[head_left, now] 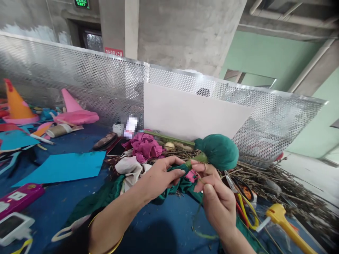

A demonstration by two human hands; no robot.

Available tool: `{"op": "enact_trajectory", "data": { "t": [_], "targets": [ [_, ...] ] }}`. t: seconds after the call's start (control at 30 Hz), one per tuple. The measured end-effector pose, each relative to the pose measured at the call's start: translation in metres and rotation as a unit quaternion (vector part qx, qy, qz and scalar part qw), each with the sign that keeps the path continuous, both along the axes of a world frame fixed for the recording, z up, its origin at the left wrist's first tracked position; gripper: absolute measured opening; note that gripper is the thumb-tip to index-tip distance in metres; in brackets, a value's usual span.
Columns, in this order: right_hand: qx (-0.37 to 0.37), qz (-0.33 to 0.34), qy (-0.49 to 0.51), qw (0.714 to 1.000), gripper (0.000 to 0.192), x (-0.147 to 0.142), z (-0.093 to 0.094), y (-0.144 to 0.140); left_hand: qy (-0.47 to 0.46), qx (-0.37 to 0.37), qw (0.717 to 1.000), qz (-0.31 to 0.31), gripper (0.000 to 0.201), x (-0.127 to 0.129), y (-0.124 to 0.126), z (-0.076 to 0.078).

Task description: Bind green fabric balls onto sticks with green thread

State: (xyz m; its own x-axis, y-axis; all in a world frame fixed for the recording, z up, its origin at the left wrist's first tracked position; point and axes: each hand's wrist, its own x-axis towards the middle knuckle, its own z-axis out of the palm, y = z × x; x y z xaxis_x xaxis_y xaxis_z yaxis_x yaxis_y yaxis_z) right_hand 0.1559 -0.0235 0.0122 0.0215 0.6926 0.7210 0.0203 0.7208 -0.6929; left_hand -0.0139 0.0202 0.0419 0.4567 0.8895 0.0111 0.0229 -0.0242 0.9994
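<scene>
While both hands (161, 176) (214, 194) pinch its neck — green cloth bulb (218, 151) pointing right, axis level.

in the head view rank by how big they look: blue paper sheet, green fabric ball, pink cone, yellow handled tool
1. blue paper sheet
2. green fabric ball, held near the camera, so unsure
3. pink cone and yellow handled tool look alike; not ranked

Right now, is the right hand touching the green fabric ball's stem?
Touching. The head view shows the right hand with its fingers pinching the stem just below the green fabric ball.
</scene>
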Motion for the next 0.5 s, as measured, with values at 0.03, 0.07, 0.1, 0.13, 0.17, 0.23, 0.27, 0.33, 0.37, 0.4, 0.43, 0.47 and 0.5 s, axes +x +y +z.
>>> {"op": "enact_trajectory", "data": {
  "t": [0.03,0.07,0.1,0.13,0.17,0.23,0.27,0.33,0.37,0.4,0.43,0.47,0.5],
  "targets": [
    [-0.014,0.033,0.054,0.998,0.026,-0.003,-0.002,0.0,-0.002,-0.003,1.0,-0.006,0.029,0.003,0.0,-0.003],
    [-0.03,0.059,0.107,0.992,0.028,-0.007,-0.003,0.001,-0.002,-0.007,1.0,-0.011,0.029,0.005,0.0,-0.005],
    [-0.047,0.079,0.152,0.984,0.029,-0.009,-0.003,0.001,-0.003,-0.01,1.0,-0.015,0.029,0.006,0.0,-0.007],
    [-0.062,0.095,0.189,0.975,0.03,-0.011,-0.003,0.002,-0.005,-0.012,1.0,-0.02,0.028,0.008,0.0,-0.009],
    [-0.078,0.107,0.219,0.967,0.032,-0.013,-0.003,0.002,-0.006,-0.014,1.0,-0.027,0.027,0.009,0.0,-0.01],
    [-0.111,0.121,0.253,0.953,0.037,-0.015,-0.001,0.003,0.006,-0.012,0.999,-0.037,0.024,0.01,-0.002,-0.01],
    [-0.126,0.117,0.261,0.95,0.039,-0.016,-0.001,0.003,0.016,-0.009,0.999,-0.035,0.023,0.011,-0.002,-0.009],
    [-0.149,0.088,0.271,0.947,0.04,-0.016,0.0,0.002,0.034,-0.003,0.999,-0.018,0.021,0.013,-0.005,-0.008],
    [-0.155,0.067,0.276,0.946,0.041,-0.016,0.001,0.001,0.038,-0.001,0.999,-0.007,0.02,0.014,-0.006,-0.008],
    [-0.159,0.047,0.282,0.945,0.041,-0.016,0.001,0.001,0.038,0.003,0.999,0.002,0.019,0.016,-0.007,-0.008],
    [-0.162,0.03,0.288,0.943,0.041,-0.016,0.001,0.0,0.038,0.008,0.999,0.009,0.02,0.017,-0.007,-0.008],
    [-0.164,0.018,0.291,0.942,0.042,-0.016,0.002,0.0,0.036,0.013,0.999,0.014,0.02,0.018,-0.008,-0.009],
    [-0.165,0.007,0.293,0.942,0.042,-0.016,0.003,-0.001,0.036,0.018,0.999,0.019,0.022,0.019,-0.009,-0.01]
  ]
}}
